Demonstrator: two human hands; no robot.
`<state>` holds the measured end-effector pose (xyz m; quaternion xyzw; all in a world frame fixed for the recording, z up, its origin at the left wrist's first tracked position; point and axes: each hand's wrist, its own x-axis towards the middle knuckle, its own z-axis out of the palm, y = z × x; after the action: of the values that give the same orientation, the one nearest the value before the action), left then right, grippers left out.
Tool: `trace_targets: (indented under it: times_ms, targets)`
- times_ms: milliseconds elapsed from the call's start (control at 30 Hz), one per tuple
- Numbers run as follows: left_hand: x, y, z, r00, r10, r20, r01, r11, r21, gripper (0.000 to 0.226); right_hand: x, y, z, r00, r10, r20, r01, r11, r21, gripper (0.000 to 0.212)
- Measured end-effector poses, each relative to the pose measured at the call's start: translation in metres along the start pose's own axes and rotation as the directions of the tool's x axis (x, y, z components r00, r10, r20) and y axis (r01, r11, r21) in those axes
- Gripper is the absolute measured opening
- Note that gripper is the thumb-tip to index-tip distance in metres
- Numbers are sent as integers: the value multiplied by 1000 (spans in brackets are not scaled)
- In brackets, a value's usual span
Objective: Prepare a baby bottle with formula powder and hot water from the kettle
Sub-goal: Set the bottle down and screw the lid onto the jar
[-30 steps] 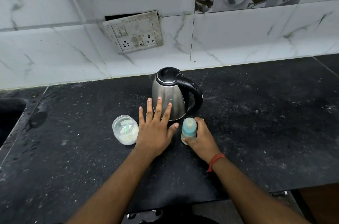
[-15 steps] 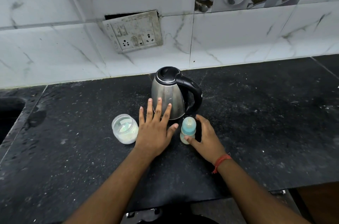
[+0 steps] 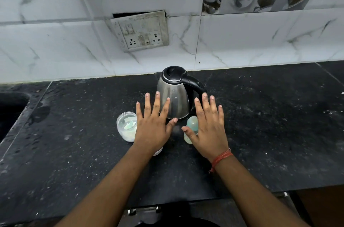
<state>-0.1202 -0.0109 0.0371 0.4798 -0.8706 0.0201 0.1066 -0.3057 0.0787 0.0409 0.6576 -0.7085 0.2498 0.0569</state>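
A steel kettle [image 3: 175,96] with a black lid and handle stands on the black counter [image 3: 270,133]. A small baby bottle [image 3: 191,124] with a pale blue cap stands upright in front of it, partly hidden by my right hand [image 3: 209,128]. That hand is spread flat, palm down, holding nothing. A clear jar [image 3: 126,126] with white powder stands to the left. My left hand [image 3: 152,124] hovers open between the jar and the kettle, fingers apart, overlapping the kettle's lower body.
A sink [image 3: 11,107] opens at the far left of the counter. A loose switch and socket plate [image 3: 142,31] hangs on the tiled wall behind the kettle. The counter's front edge [image 3: 260,191] runs just below my forearms.
My right hand has let go of the baby bottle and spread open flat beside it. The bottle still stands upright. My left hand has stayed where it was.
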Motion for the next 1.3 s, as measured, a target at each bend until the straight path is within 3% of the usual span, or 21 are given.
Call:
trace_targets:
  times_ms: [167, 333, 533, 667, 833, 1100, 1300]
  targets:
    - [-12, -29, -6, 997, -75, -17, 76, 997, 15, 78, 12, -42, 2, 987, -156, -37, 158, 985, 71, 84]
    - [-33, -65, -11, 984, -175, -26, 174, 985, -18, 78, 12, -72, 29, 979, -203, 12, 200, 971, 133, 80]
    - [-56, -100, -14, 963, -270, 8, 270, 961, -61, 85, 7, -83, 80, 941, -174, 292, 144, 982, 122, 92]
    - [-65, -117, -15, 945, -309, 107, 317, 946, -67, 100, 6, -85, 104, 840, -91, 536, 49, 995, 92, 104]
    - [-70, -132, -9, 937, -297, 184, 312, 948, -58, 110, 6, -90, 121, 779, -61, 624, 63, 998, 19, 100]
    - [-67, -144, 7, 914, -275, 299, 320, 940, -114, 119, 4, -96, 125, 821, -51, 569, 59, 998, 4, 84]
    - [-59, -149, 15, 897, -261, 356, 355, 906, -230, 118, 19, -92, 109, 874, 63, 481, -126, 987, 101, 81]
